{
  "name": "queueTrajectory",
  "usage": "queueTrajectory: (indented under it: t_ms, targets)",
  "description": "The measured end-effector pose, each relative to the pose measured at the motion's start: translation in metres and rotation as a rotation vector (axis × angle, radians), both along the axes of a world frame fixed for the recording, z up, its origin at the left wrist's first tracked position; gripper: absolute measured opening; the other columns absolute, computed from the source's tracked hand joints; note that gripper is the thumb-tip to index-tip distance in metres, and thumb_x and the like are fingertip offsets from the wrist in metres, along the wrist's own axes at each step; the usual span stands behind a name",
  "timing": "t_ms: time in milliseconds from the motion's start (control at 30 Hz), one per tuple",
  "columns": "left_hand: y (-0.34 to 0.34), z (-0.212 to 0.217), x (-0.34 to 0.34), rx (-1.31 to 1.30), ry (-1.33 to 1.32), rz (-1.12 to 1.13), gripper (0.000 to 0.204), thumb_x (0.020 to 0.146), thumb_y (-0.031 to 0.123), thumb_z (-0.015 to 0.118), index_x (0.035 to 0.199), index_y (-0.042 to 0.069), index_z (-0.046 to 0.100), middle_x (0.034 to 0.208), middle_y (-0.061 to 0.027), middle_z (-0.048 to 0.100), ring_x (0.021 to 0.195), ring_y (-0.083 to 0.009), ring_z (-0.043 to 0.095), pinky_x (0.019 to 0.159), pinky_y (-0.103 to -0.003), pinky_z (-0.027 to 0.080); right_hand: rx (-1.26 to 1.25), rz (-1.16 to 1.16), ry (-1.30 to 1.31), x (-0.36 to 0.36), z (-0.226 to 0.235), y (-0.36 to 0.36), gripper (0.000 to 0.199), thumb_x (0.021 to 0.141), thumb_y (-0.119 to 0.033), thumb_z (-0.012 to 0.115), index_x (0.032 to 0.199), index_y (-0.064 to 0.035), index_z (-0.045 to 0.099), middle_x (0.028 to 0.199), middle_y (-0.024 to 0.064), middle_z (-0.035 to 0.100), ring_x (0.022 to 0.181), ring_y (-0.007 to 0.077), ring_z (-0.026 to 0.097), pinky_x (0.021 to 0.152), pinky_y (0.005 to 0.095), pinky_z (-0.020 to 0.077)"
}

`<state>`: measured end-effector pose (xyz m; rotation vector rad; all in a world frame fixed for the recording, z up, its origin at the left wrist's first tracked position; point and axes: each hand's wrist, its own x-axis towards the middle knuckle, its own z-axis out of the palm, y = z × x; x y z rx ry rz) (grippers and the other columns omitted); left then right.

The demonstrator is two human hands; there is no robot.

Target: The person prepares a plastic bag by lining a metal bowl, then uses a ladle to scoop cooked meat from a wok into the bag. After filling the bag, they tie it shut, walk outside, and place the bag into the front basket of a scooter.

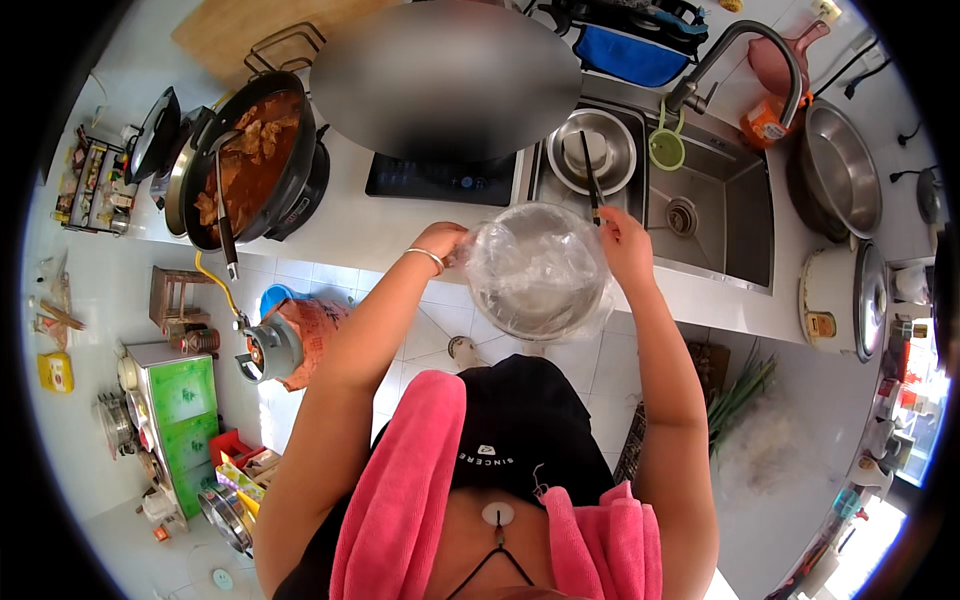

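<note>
A round bowl wrapped in clear crinkled plastic is held in front of me, off the counter's near edge. My left hand, with a bangle at the wrist, grips its left rim and the plastic there. At the bowl's right side, my right hand has its fingers closed on the lower end of a long, thin black utensil; its exact kind is unclear. The utensil points away from me over a steel basin in the left sink bowl. Inside that basin lies a pale round thing.
A wok of red stew with a ladle stands on the left burner. A black induction cooktop, a faucet, a green strainer, a large steel basin and a white pot line the counter. Below left is a gas cylinder.
</note>
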<state>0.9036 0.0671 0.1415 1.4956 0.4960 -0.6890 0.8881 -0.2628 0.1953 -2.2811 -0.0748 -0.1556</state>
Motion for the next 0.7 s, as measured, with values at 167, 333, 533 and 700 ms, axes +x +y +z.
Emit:
queueTrajectory:
  t_ms: [167, 333, 533, 700]
  targets:
    - [0.016, 0.007, -0.031, -0.181, 0.215, 0.187, 0.026, 0.079, 0.021, 0.068, 0.095, 0.001, 0.062, 0.085, -0.0077, 0.062, 0.073, -0.0171, 0.060, 0.068, -0.029, 0.052, -0.195, -0.007, -0.054, -0.060, 0.002, -0.005, 0.035, 0.080, -0.006, 0.059, 0.115, -0.0009, 0.056, 0.117, 0.0159, 0.057, 0.105, 0.0348, 0.054, 0.089, 0.0379, 0.0445]
    - [0.021, 0.001, -0.060, 0.068, -0.518, 0.452, 0.024, 0.076, 0.023, 0.074, 0.085, 0.006, 0.060, 0.083, -0.0022, 0.058, 0.076, -0.0139, 0.055, 0.069, -0.028, 0.046, -0.269, 0.167, -0.444, -0.084, 0.046, 0.009, 0.029, 0.072, -0.004, 0.062, 0.101, -0.0061, 0.060, 0.105, 0.0092, 0.060, 0.099, 0.0302, 0.055, 0.084, 0.0393, 0.0442]
    - [-0.033, 0.099, -0.089, 0.653, -1.529, -0.397, 0.017, 0.068, 0.013, 0.072, 0.079, 0.006, 0.061, 0.081, -0.0045, 0.058, 0.072, -0.0241, 0.055, 0.070, -0.033, 0.046, -0.411, 0.234, -0.485, -0.089, 0.033, 0.009, 0.018, 0.066, -0.005, 0.067, 0.083, -0.0095, 0.063, 0.092, 0.0028, 0.060, 0.092, 0.0251, 0.055, 0.078, 0.0369, 0.0422]
    - [-0.038, 0.074, -0.118, 0.632, -1.470, -0.505, 0.012, 0.072, 0.009, 0.067, 0.082, 0.006, 0.061, 0.087, -0.0054, 0.060, 0.069, -0.0253, 0.058, 0.059, -0.035, 0.047, -0.373, 0.204, -0.505, -0.116, 0.033, -0.013, 0.018, 0.066, -0.004, 0.066, 0.083, -0.0089, 0.063, 0.093, 0.0024, 0.060, 0.094, 0.0264, 0.054, 0.078, 0.0389, 0.0438]
